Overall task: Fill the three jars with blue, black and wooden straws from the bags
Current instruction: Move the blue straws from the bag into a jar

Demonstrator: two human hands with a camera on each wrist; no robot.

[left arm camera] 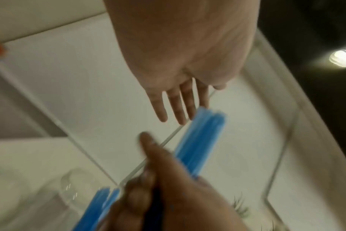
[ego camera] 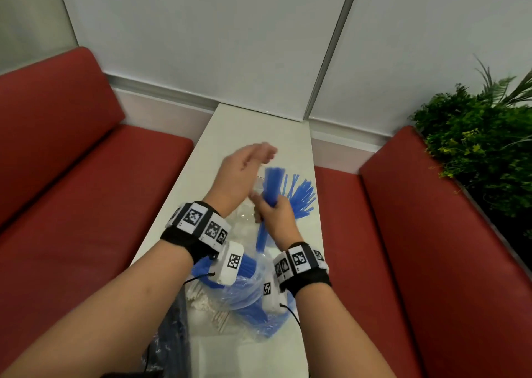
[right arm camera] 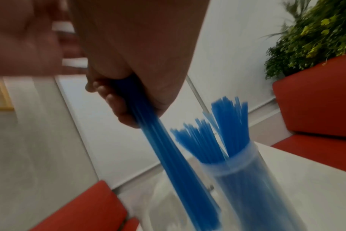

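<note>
While the right hand (ego camera: 277,215) clamps its curled fingers around a bundle of blue straws (ego camera: 272,186), the left hand (ego camera: 244,170) hovers just above the bundle's top, fingers straight and apart, holding nothing. Just right of the bundle, a clear jar (right arm camera: 245,179) on the white desk (ego camera: 218,135) holds more blue straws. Nearer the person than the bundle lies a clear bag of blue straws (ego camera: 250,285).

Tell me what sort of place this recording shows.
Probably a cafe or diner booth: red padded benches face each other across a narrow white table, with a green plant behind one bench.
</note>
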